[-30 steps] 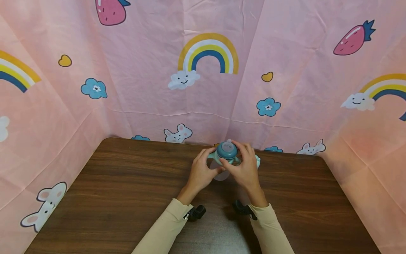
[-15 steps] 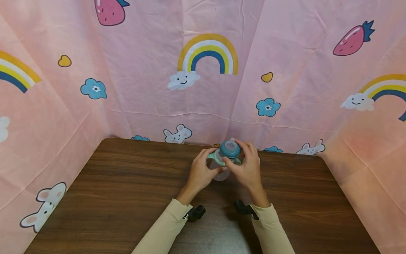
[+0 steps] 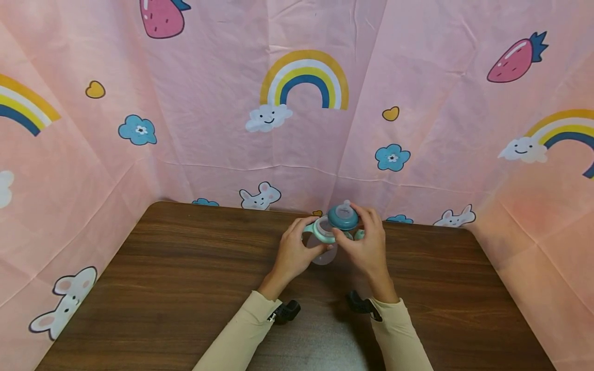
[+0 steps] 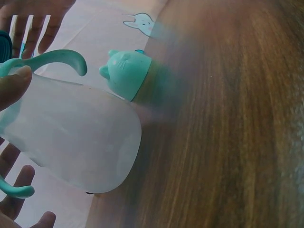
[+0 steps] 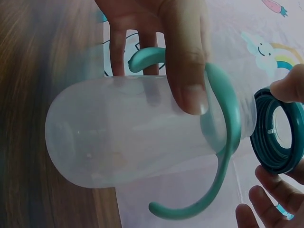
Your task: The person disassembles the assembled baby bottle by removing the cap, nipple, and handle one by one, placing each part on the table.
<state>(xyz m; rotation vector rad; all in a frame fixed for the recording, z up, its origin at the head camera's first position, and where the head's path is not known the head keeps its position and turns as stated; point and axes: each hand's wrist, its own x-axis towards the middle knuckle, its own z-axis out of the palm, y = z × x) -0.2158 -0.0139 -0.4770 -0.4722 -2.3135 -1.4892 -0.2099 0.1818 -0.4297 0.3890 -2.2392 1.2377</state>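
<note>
In the head view my left hand point(image 3: 294, 248) grips a clear baby bottle point(image 5: 104, 135) around its neck. A mint two-handled ring point(image 5: 230, 107) circles the bottle below its threaded mouth. The right wrist view shows the left thumb lying along the bottle wall. My right hand point(image 3: 366, 248) pinches a teal screw collar with a clear nipple point(image 3: 343, 218) between thumb and fingers. This collar is off the bottle, just right of the mouth, its threaded underside facing the bottle in the right wrist view.
A mint cap with small ears point(image 4: 127, 73) stands on the brown wooden table point(image 3: 209, 268) behind the bottle. Pink printed cloth point(image 3: 209, 139) hangs along the table's back and sides. Black wrist mounts point(image 3: 286, 312) sit at both sleeves.
The right hand has moved the teal collar from over the bottle's mouth to the right, baring the mouth. The left hand and bottle have stayed nearly in place.
</note>
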